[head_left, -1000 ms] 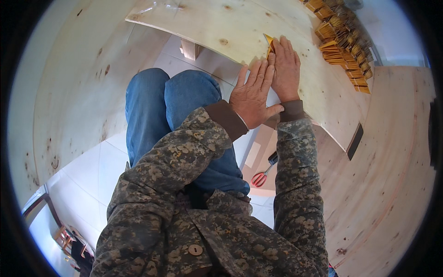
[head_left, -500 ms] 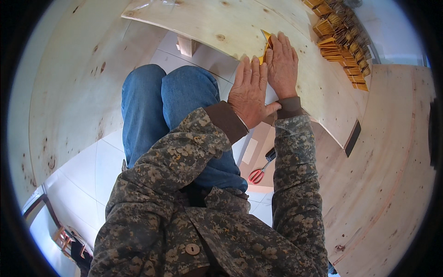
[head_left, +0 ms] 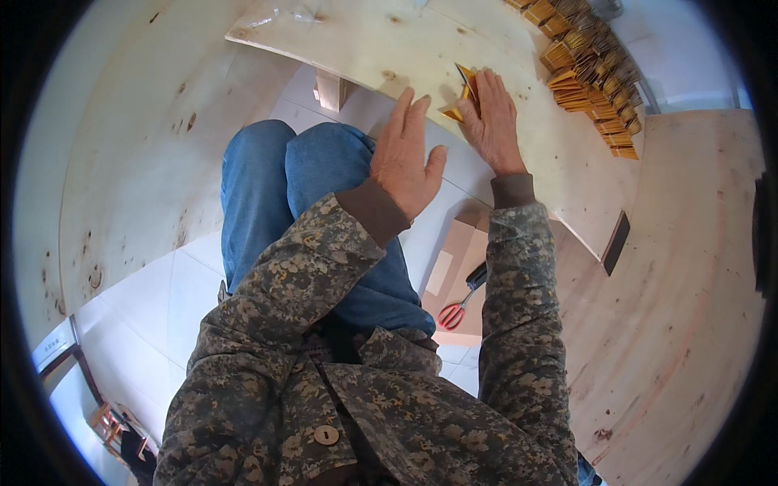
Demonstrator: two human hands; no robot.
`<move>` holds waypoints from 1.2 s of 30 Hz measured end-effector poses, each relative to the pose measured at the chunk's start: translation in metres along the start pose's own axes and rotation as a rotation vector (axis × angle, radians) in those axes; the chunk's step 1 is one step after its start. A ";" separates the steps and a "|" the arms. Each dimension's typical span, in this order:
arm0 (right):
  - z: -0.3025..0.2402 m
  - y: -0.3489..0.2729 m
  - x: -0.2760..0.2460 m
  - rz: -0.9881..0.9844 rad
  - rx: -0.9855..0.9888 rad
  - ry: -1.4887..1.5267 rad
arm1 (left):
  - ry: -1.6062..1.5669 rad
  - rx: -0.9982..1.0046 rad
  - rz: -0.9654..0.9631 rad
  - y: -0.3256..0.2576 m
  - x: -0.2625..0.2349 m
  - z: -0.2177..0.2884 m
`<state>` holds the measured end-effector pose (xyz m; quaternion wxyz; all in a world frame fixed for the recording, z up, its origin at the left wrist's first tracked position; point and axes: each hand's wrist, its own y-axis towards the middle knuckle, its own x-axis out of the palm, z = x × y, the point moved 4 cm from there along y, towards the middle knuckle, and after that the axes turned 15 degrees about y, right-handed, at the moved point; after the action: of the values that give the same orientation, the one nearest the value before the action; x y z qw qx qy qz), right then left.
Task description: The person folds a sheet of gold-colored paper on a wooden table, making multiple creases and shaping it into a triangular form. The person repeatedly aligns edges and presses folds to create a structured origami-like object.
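A person's bare right hand (head_left: 493,125) lies nearly flat, fingers straight and together, over the right side of a shiny gold folded paper piece (head_left: 469,84) on a pale, knotted plywood tabletop (head_left: 559,162), upper centre of the frame. The thumb points left across the piece, and the hand is not closed around it. The bare left hand (head_left: 405,158), just left of centre, is held open near the tabletop's front edge, thumb well apart from the fingers, with nothing seen in its grasp.

The paper piece looks feather-light, thin and springy, likely crisp along its creases but easily crushed or torn, and its glossy face may slide on smooth wood. A flat palm would steady it best; to lift it, a light pinch on a folded edge, away from its sharp point at the upper left, should serve.

At upper right, orange-gold folded paper bundles (head_left: 596,89) stand in curving rows. Below centre, a pair of red-handled scissors (head_left: 452,316) lies on a tan cardboard box (head_left: 458,243), beside the right sleeve
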<state>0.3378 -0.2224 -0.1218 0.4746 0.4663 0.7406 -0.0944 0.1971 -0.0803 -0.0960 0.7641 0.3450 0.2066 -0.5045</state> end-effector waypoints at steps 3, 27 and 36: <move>-0.013 -0.015 -0.007 -0.071 -0.127 -0.044 | -0.094 -0.086 0.059 -0.002 -0.004 -0.009; -0.197 -0.067 -0.067 -0.121 0.248 1.370 | -0.914 -0.288 0.062 -0.019 -0.137 0.011; -0.191 -0.075 -0.085 0.097 0.441 1.116 | -0.891 -0.291 -0.011 -0.016 -0.136 0.006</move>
<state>0.1714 -0.2032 0.0242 -0.0898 0.5661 0.8187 0.0352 0.1269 -0.0030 -0.0069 0.8161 -0.0169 -0.0710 -0.5733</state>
